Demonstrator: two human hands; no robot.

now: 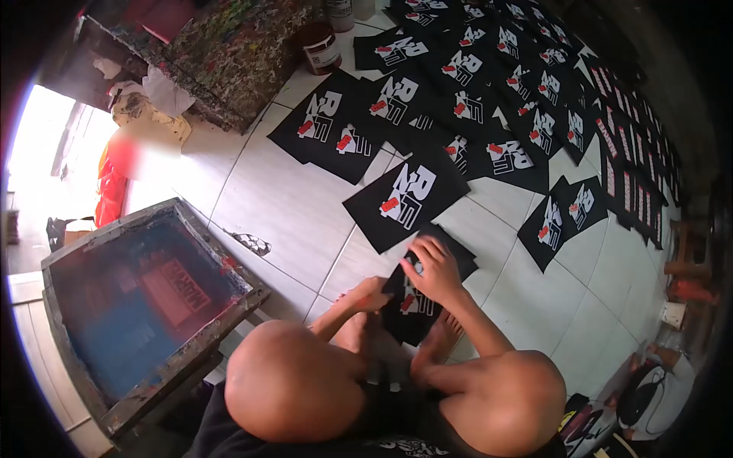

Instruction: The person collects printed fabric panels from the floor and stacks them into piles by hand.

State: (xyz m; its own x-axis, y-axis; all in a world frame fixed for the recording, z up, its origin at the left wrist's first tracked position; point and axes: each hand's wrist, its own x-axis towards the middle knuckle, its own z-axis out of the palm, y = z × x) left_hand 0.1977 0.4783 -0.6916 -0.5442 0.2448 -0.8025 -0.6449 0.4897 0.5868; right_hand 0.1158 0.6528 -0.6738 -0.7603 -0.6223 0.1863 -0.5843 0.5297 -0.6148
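Between my feet lies a black printed fabric piece with a white and red design, partly hidden by my hands. At its left edge is my left hand, its fingers closed and seemingly pinching that edge. My right hand reaches over the upper part with its fingers apart, touching the cloth and covering some of the print. Just beyond sits another black printed piece, flat on the tiles.
Many similar black pieces spread across the tiled floor, some overlapping. A framed printing screen stands at my left. Further off are a paint-stained board and a dark jar. A fan-like object is at lower right.
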